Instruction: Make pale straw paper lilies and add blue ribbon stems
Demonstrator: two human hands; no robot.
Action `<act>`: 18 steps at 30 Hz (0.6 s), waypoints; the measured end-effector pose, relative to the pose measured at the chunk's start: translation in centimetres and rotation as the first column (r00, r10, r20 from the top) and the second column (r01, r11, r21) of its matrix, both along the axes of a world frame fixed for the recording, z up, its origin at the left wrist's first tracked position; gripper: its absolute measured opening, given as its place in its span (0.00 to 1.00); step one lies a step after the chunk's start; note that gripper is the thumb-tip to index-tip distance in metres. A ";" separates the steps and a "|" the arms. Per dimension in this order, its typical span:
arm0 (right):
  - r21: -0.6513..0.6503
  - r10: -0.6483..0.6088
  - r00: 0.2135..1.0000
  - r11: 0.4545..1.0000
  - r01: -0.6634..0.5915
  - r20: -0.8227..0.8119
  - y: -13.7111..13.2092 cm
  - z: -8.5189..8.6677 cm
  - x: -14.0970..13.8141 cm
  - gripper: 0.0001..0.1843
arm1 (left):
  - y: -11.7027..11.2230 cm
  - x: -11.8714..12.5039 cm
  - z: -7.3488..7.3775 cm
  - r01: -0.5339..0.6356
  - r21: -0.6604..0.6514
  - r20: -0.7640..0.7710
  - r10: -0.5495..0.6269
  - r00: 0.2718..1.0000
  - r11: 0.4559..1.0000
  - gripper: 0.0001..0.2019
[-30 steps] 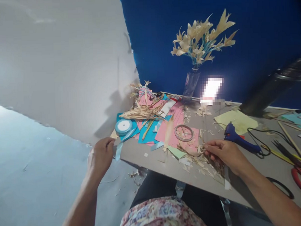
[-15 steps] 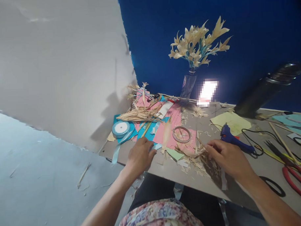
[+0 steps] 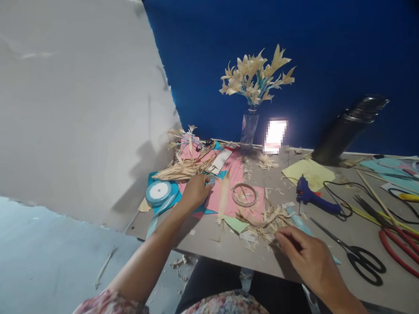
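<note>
My left hand (image 3: 197,192) reaches over the coloured papers, close to the bundle of dried husk strips (image 3: 182,169). Its fingers are curled together, and whatever lies between the tips is hidden. My right hand (image 3: 309,259) is above the front of the table, thumb and forefinger drawn together; I cannot make out anything in them. Husk scraps (image 3: 267,223) lie just beyond its fingertips. A light blue ribbon strip (image 3: 300,221) passes partly beneath that hand. Black-handled scissors (image 3: 352,250) lie to its right. Between the hands rests a tape ring (image 3: 244,194) on pink paper (image 3: 214,198).
A blue glue gun (image 3: 314,197) and red-handled scissors (image 3: 401,246) lie at the right. Husk flowers (image 3: 255,77) stand in a glass bottle (image 3: 249,130) at the back, near a dark flask (image 3: 349,129). A ribbon spool (image 3: 158,193) sits at the left.
My left hand has moved forward toward the husk bundle. My right hand has drawn back from the husk scraps toward the table's front, uncovering the black-handled scissors. The view has shifted.
</note>
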State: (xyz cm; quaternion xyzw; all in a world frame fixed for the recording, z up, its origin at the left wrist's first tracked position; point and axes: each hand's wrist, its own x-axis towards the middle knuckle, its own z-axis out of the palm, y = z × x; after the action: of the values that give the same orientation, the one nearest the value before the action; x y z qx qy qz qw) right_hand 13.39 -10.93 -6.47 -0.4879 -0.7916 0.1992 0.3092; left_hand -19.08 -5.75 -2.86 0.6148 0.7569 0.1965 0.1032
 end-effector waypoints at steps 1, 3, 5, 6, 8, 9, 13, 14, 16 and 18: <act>0.017 0.012 1.000 1.000 -0.012 -0.005 -0.1 -0.1 -0.1 0.16 | 0.8 0.2 -0.3 0.010 -0.014 -0.013 -0.010 1.000 1.000 0.04; 0.029 0.036 0.999 0.999 -0.035 -0.005 -0.3 -0.4 -0.1 0.16 | 1.8 0.4 -1.0 0.011 -0.033 -0.041 -0.013 0.999 0.999 0.04; 0.015 0.059 0.998 0.998 -0.060 0.010 -0.5 -0.8 0.0 0.16 | 2.2 0.4 -1.5 0.002 -0.038 -0.063 -0.004 0.998 0.999 0.04; 0.004 0.076 0.997 0.997 -0.076 0.024 -0.6 -1.1 0.2 0.16 | 2.2 0.3 -1.7 -0.004 -0.038 -0.068 0.002 0.998 0.999 0.04; -0.009 0.110 0.993 0.994 -0.110 0.048 -0.8 -1.6 0.3 0.16 | 2.1 0.0 -1.9 -0.019 -0.034 -0.065 0.017 0.998 0.999 0.06; -0.003 0.123 0.991 0.992 -0.123 0.051 -0.9 -1.8 0.4 0.16 | 2.0 -0.2 -1.8 -0.025 -0.031 -0.057 0.023 0.998 0.999 0.06; 0.056 0.137 0.991 0.989 -0.137 -0.001 -1.0 -2.6 0.3 0.15 | 1.5 -1.2 -0.1 0.003 -0.013 0.021 -0.003 1.000 1.000 0.08; 0.076 0.134 0.991 0.988 -0.132 -0.029 -1.0 -2.7 0.3 0.14 | 1.4 -1.4 0.5 0.022 -0.004 0.055 -0.022 0.998 1.000 0.08; 0.113 0.117 0.989 0.988 -0.107 -0.091 -1.0 -2.8 0.4 0.12 | 1.6 -1.4 1.9 0.057 0.039 0.178 -0.063 0.982 0.998 0.09; 0.140 0.102 0.985 0.987 -0.082 -0.141 -1.0 -2.7 0.4 0.11 | 2.4 -1.0 2.9 0.067 0.103 0.355 -0.100 0.930 0.992 0.08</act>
State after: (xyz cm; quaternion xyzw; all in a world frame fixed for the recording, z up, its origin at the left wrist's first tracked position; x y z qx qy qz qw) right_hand 13.79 -11.92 -9.14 -0.4130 -0.7998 0.1955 0.3893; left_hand -20.03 -3.37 0.06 0.6041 0.6890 0.3342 0.2205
